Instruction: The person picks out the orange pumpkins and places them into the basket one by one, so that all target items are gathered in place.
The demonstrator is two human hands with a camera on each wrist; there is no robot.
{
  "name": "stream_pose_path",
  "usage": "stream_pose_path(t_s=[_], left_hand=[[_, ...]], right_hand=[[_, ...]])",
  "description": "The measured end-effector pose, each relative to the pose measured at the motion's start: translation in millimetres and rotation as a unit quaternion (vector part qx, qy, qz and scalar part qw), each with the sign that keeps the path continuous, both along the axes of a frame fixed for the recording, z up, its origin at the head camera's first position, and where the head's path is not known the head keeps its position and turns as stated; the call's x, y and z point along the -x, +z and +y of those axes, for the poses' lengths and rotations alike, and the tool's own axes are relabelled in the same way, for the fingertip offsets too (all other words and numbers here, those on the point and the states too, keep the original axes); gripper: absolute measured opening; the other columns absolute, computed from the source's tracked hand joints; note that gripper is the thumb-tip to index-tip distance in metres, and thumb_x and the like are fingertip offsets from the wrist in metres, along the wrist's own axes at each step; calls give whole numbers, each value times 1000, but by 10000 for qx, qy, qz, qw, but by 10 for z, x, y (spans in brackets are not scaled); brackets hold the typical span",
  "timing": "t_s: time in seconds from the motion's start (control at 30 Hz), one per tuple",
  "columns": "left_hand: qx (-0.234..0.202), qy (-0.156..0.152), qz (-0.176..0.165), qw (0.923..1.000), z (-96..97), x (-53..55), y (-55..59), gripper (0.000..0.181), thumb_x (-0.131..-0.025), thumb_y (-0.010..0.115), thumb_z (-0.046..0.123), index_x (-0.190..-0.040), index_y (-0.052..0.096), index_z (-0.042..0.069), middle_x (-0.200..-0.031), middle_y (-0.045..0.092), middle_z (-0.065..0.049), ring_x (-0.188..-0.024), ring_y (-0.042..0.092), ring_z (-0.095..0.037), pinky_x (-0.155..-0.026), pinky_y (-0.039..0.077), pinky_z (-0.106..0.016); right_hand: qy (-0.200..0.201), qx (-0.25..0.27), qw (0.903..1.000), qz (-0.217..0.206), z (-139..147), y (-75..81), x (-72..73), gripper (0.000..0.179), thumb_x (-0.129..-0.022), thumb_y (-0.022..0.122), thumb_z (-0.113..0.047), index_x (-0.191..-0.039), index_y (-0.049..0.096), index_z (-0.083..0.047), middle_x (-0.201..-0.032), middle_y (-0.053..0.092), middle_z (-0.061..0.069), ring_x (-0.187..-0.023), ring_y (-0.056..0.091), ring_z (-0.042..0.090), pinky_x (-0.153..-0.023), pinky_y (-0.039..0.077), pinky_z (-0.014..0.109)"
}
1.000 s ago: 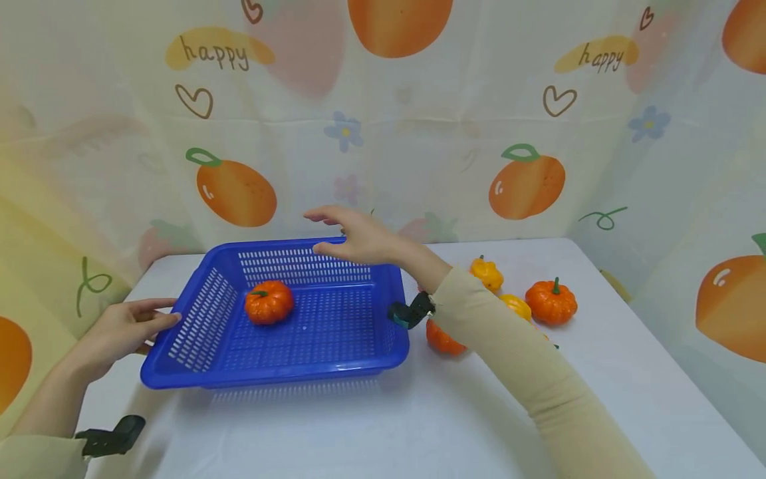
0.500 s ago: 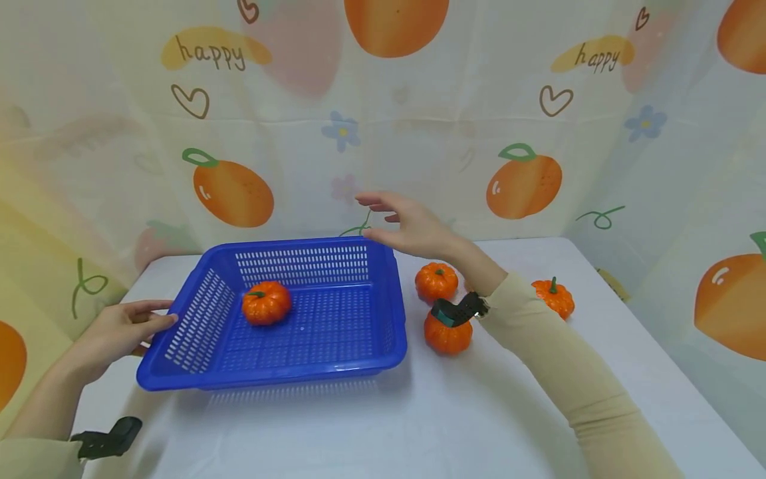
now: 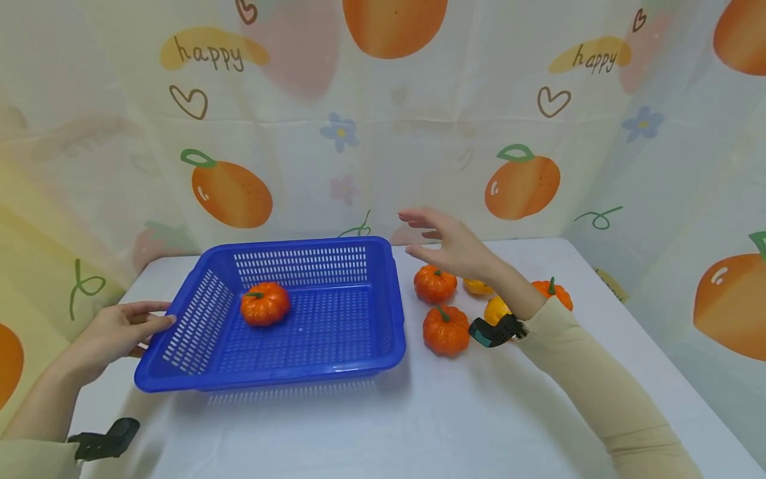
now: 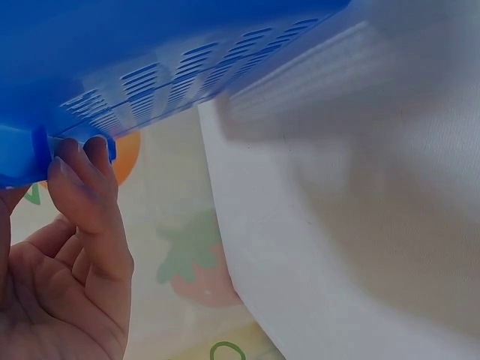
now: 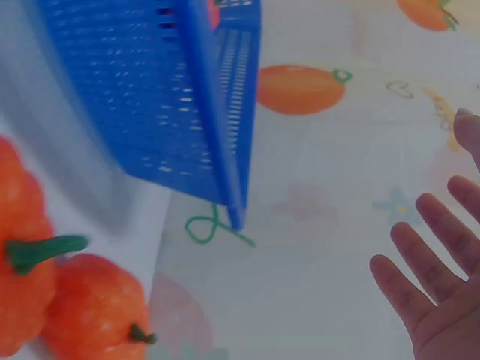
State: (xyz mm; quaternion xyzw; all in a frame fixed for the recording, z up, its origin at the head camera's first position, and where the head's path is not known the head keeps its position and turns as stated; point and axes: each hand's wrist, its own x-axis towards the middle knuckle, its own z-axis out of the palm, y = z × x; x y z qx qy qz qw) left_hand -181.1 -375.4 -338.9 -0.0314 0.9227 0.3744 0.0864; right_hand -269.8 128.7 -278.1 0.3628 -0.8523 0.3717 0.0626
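Note:
In the head view, my left hand (image 3: 122,329) grips the left rim of a blue plastic basket (image 3: 323,329), thumb above and fingers curled under the edge, as the left wrist view also shows. One orange toy pumpkin (image 3: 265,304) lies inside, left of the middle. My right hand (image 3: 451,245) holds nothing; its fingers are spread in the air, right of the basket and above the small pumpkins. Below it are an orange pumpkin (image 3: 435,285) and a nearer orange pumpkin (image 3: 446,331), both beside the basket's right wall.
A yellow pumpkin (image 3: 496,310) and another yellow pumpkin (image 3: 477,287) are partly hidden by the right arm, as is an orange pumpkin (image 3: 553,293) farther right. A white-covered table (image 3: 419,426) bears everything. A printed curtain (image 3: 419,146) hangs behind it.
My right hand has moved right, from above the basket to above the pumpkins outside it, uncovering some of them. The left hand keeps its grip; the pumpkin stays in the basket.

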Motion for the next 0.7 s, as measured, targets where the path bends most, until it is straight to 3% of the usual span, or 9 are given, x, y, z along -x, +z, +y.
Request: stream_pose_path(t_s=[0.43,0.7], left_hand=[[-18,-33,-2,10000,-3,10,-1,69,-92,52,40,-131,34,-14,-95,66,-15,-77,65,-19,-64,56,-31],[-27,-33,-53,10000,-3,10,0,69,-92,52,40,-131,34,-14,-94,67,-13,-77,65,-18,-64,56,-31]], right_hand=[[-141,67,9994,-318,353,-310,-174,55,-88,63,-15,-138,40,-12,-138,45,4,-124,45,24,-99,42,41],[-487,-24,9966,-669,533,-554,-292,54,-87,64,-16,-136,42,-14,-136,46,5,-123,46,27,-97,43,45]])
